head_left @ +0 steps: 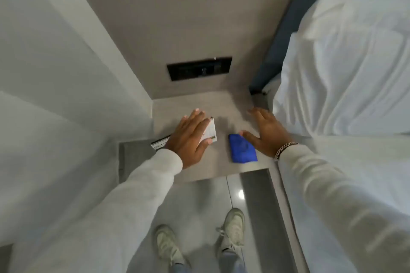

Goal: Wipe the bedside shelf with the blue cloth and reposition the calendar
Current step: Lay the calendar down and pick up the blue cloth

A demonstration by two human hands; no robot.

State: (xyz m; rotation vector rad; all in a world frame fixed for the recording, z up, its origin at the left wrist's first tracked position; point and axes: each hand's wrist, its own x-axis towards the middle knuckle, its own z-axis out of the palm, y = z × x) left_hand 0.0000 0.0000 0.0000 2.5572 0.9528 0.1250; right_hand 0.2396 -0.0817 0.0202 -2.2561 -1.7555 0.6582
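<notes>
Two bare hands are out over the grey wood-grain bedside shelf [224, 168], and neither has the cloth. The left hand [188, 137] lies flat and spread on the white spiral-bound calendar [211, 133], pressing or covering it rather than closing round it; its grip looks released, though the thumb side is hidden under the palm. The right hand [264, 133] hovers with its grip released and fingers splayed, the thumb just beside the folded blue cloth [243, 149], which lies on the shelf between the two hands, near the front edge.

Judging from this, the risks are plain. The calendar's wire-bound end [160, 142] juts past the shelf's left edge, so a sideways push by the flat palm could tip it off onto the lower ledge or the floor. The cloth sits close to the front lip; a careless swipe could drag it over onto the glossy tiled floor [199, 197]. Wiping with the calendar on the shelf would leave a patch beneath it uncleaned.

Around them: a black wall socket panel [199, 71] above the shelf, and a white-sheeted bed with pillow [343, 68] pressing close on the right, which crowds the right arm's room to sweep. Pale sneakers [230, 230] stand below.
</notes>
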